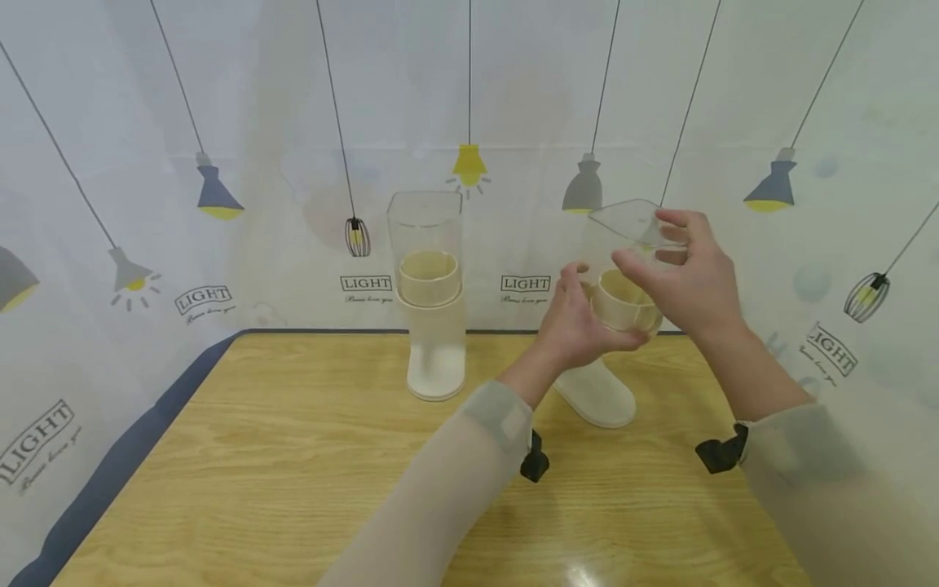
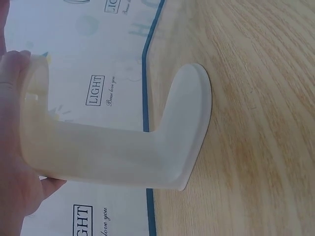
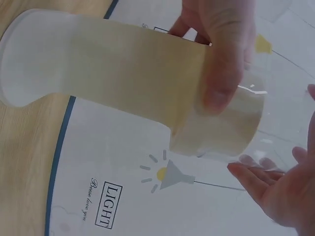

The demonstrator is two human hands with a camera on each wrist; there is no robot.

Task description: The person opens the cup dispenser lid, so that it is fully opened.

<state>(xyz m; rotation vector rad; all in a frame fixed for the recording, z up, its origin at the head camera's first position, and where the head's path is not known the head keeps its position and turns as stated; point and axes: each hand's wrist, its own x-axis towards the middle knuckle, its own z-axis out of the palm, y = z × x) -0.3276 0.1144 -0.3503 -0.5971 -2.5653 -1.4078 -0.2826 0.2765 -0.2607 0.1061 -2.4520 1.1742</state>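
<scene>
My left hand (image 1: 572,326) grips the round cream collar at the top of a white stand (image 2: 88,152), its thumb across the front. The stand's long rounded foot (image 1: 597,395) is at the table, and in the left wrist view it rises upright. Set in the collar is a clear, thin-walled container (image 1: 623,216) with a wide angular rim. Thumb and fingers of my right hand (image 1: 697,277) hold that container from the right, near its rim. In the right wrist view, right fingertips (image 3: 241,172) lie along the clear wall, just beyond the collar.
To the left stands a matching white stand (image 1: 436,350) with its own clear container (image 1: 425,216) on top. Both stand near the back edge of the wooden table (image 1: 330,456). Behind hangs a pale cloth (image 1: 279,163) printed with lamps.
</scene>
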